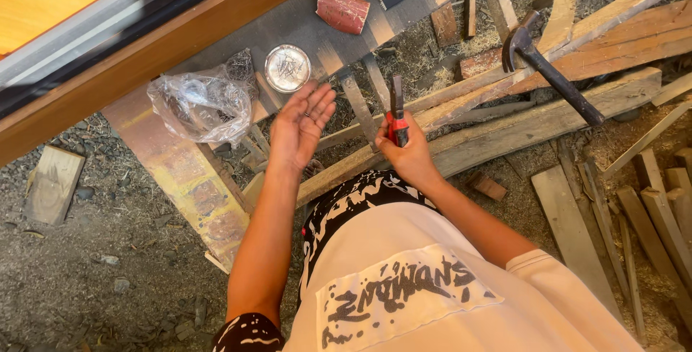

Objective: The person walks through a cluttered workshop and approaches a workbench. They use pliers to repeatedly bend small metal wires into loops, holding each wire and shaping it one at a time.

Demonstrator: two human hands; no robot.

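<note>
- Head view: pliers [396,110] are clamped in the right hand [407,154] at frame centre, tips up.
- The left hand [301,125] is spread empty beside them; a slip could pinch it.
- The hammer [549,71], upper right, could slide off the planks [504,132].

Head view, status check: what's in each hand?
Right hand gripping red-handled metal pliers, jaws pointing away. Left hand open, palm up, empty. Round silver tin and crumpled clear plastic bag just beyond it.
</note>
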